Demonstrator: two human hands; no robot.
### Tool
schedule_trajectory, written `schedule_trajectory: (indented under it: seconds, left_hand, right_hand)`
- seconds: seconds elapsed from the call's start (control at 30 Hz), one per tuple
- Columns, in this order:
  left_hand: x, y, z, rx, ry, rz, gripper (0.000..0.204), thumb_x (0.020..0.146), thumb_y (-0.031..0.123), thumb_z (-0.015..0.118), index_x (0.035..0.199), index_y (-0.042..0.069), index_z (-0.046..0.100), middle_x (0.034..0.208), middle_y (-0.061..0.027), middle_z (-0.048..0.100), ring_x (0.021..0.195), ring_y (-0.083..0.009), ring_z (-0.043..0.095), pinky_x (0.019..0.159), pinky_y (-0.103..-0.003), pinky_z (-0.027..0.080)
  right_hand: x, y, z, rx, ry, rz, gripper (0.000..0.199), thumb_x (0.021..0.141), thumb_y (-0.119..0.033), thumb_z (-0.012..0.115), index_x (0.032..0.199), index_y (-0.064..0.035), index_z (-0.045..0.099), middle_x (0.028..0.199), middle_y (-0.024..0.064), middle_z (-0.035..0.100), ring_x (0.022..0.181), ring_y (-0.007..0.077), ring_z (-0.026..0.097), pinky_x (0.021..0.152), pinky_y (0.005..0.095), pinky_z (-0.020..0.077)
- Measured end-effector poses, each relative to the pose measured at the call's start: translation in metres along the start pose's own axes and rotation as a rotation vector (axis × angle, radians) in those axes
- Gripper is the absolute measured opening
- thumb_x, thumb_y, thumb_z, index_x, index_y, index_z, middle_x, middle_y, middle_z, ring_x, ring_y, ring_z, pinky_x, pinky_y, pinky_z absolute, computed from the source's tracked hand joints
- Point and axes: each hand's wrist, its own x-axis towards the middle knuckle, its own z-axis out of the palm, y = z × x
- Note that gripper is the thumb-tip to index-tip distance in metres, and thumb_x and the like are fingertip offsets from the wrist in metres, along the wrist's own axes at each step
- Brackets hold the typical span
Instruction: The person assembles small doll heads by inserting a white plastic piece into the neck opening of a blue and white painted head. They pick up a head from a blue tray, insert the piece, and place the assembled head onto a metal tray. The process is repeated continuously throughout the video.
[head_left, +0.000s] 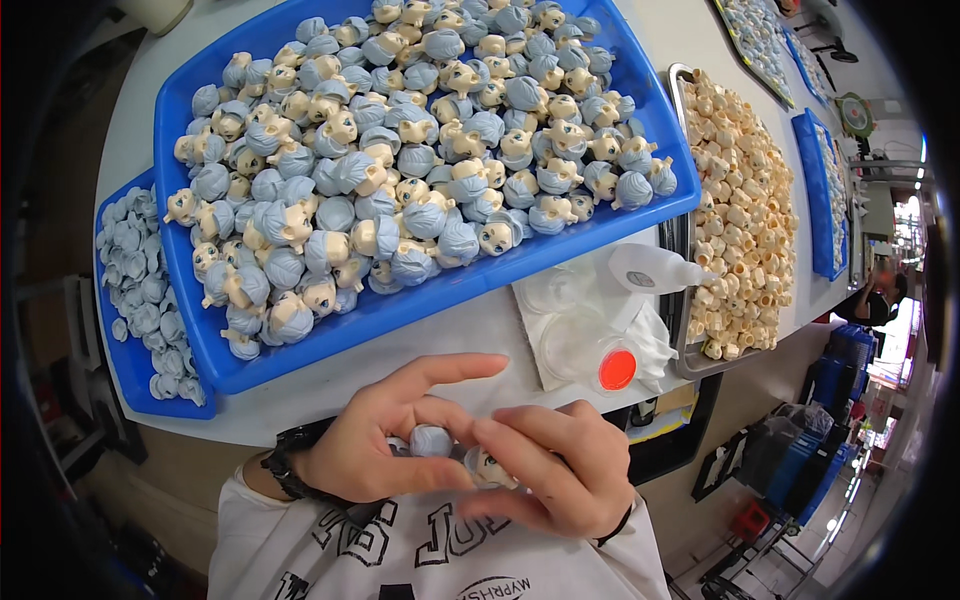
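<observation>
My left hand [385, 440] pinches a small blue-grey doll hair piece [431, 440] between thumb and fingers, close to my chest. My right hand [550, 465] holds a small doll head with a painted face [488, 466] right beside it, the two parts touching. Both hands hover just below the front edge of the white table [300, 395]. A black watch [285, 460] is on my left wrist.
A large blue tray [420, 300] heaped with blue-haired doll heads lies ahead. A second blue tray [135, 370] with loose hair pieces sits at left. A metal tray [690, 365] of bare beige heads stands at right, with a white squeeze bottle [650, 270] and a red-centred dish [617, 368] between.
</observation>
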Motion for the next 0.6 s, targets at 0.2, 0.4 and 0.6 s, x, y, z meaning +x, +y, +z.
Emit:
schedule_trajectory:
  seconds: [0.2, 0.4, 0.6]
  left_hand:
    - [0.0, -0.004, -0.006, 0.06, -0.089, -0.103, 0.067, 0.078, 0.016, 0.067, 0.132, 0.003, 0.03, 0.1, -0.006, 0.059, 0.086, -0.0065, 0.052, 0.07, -0.018, 0.041]
    - [0.007, -0.015, -0.007, 0.253, -0.244, 0.113, 0.047, 0.082, 0.029, 0.062, 0.118, 0.003, 0.045, 0.088, -0.0022, 0.059, 0.079, -0.0059, 0.05, 0.071, -0.023, 0.04]
    - [0.0, -0.011, 0.003, 0.278, -0.195, 0.115, 0.042, 0.091, 0.035, 0.044, 0.114, 0.0, 0.046, 0.078, -0.0012, 0.054, 0.074, -0.0064, 0.049, 0.068, -0.021, 0.039]
  right_hand:
    - [-0.006, -0.001, 0.011, -0.033, 0.095, -0.041, 0.035, 0.061, -0.026, 0.074, 0.084, -0.0024, 0.063, 0.076, 0.0026, 0.055, 0.048, 0.0113, 0.041, 0.041, 0.022, 0.0301]
    - [-0.002, -0.004, 0.007, -0.033, 0.211, -0.138, 0.037, 0.057, -0.028, 0.076, 0.082, -0.004, 0.064, 0.075, 0.0004, 0.055, 0.048, 0.0098, 0.041, 0.041, 0.0224, 0.0268]
    - [0.004, -0.004, -0.003, 0.012, 0.096, 0.032, 0.047, 0.059, -0.035, 0.075, 0.092, -0.0038, 0.062, 0.077, 0.0043, 0.057, 0.055, 0.0166, 0.049, 0.046, 0.0285, 0.0329]
